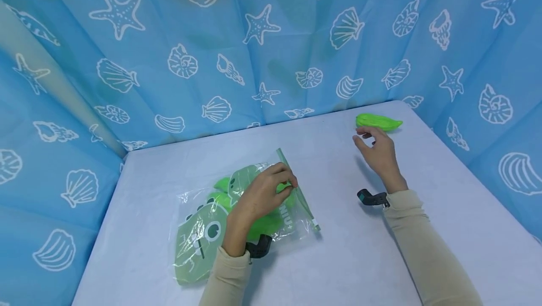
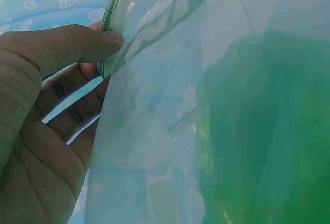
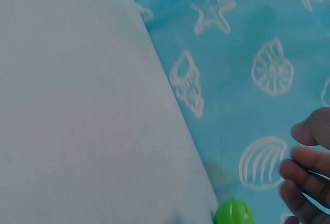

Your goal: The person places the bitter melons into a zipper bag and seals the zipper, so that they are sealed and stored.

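Observation:
A clear zip bag (image 1: 199, 245) with a green cartoon dinosaur print lies on the table, bright green items showing through it. My left hand (image 1: 264, 193) pinches its green zip edge (image 2: 109, 23), thumb on the near side and fingers behind, as the left wrist view shows. At the table's far right lies a bright green, pepper-shaped thing (image 1: 377, 121) with one pointed end. My right hand (image 1: 378, 153) is just in front of it, fingers loosely bent and apart from the thumb, holding nothing. In the right wrist view only the rounded end of the green thing (image 3: 234, 212) shows.
A white cloth covers the table (image 1: 330, 268). Blue curtains (image 1: 288, 47) printed with white shells and starfish stand along its back, left and right sides. The bag's white slider (image 1: 315, 222) sits near the lower end of the zip. Each wrist wears a black camera band (image 1: 372, 197).

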The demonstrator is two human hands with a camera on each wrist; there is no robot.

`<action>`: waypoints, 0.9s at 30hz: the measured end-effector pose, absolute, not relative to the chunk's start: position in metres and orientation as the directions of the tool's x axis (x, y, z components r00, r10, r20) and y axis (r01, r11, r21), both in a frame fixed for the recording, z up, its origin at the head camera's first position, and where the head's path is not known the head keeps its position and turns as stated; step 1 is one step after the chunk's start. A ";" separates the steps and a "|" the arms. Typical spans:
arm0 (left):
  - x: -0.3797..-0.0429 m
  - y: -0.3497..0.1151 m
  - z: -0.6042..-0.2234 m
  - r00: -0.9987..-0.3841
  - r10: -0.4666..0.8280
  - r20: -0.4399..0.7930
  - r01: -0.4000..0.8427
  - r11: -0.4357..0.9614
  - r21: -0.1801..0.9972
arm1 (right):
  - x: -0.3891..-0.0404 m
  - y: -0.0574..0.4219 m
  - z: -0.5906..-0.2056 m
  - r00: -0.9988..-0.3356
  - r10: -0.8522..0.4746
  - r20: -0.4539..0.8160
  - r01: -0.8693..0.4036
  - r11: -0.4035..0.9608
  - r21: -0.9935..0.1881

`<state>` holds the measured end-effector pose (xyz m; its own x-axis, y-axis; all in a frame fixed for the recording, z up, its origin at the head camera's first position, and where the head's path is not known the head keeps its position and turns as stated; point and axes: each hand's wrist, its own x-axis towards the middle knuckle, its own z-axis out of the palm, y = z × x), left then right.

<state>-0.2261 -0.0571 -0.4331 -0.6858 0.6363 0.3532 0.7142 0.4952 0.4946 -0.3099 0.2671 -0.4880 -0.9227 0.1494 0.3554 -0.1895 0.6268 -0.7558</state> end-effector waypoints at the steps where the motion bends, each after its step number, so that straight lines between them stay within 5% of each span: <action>1: -0.226 -0.057 -0.433 -0.687 0.635 0.354 0.713 0.495 0.497 | -0.312 0.272 -0.488 -0.916 0.172 0.362 -0.180 0.630 -0.756; 12: -0.228 -0.055 -0.437 -0.675 0.655 0.340 0.725 0.502 0.472 | -0.333 0.319 -0.519 -0.841 0.305 0.447 -0.097 0.727 -0.679; 27: -0.226 -0.053 -0.439 -0.693 0.647 0.319 0.707 0.520 0.480 | -0.357 0.355 -0.539 -0.933 0.274 0.234 0.033 0.712 -0.701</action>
